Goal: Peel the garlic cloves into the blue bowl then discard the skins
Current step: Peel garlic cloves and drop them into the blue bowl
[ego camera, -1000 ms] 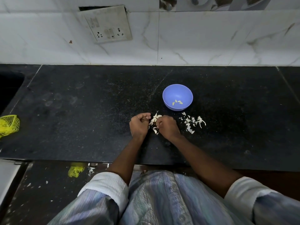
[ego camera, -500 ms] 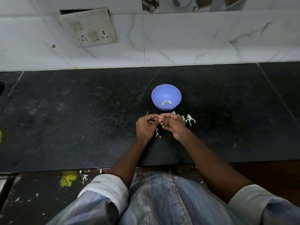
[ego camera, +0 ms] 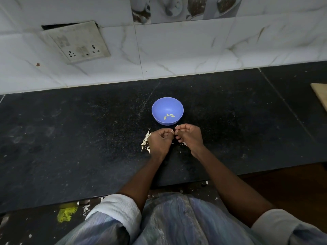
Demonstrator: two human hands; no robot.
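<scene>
- Centrally, on the black speckled stone counter [ego camera: 88, 138], stands the small round blue plastic bowl [ego camera: 167, 107], with a few peeled pale yellow garlic cloves [ego camera: 169, 116] lying in its bottom.
- Just in front of the bowl, the left hand [ego camera: 160, 141] and the right hand [ego camera: 190, 137] meet fingertip to fingertip, both held above the counter.
- Fingers of both hands are curled in, and between their tips they pinch a small pale piece of garlic [ego camera: 174, 131]; it is too small to tell whether it is clove or skin.
- Beside the left hand, on its outer side, a loose heap of white papery garlic skins [ego camera: 146, 141] lies on the counter; a few more scraps show under the right hand.
- Behind the counter rises a white marbled tile wall [ego camera: 177, 50] with a tilted switch-and-socket plate [ego camera: 77, 42].
</scene>
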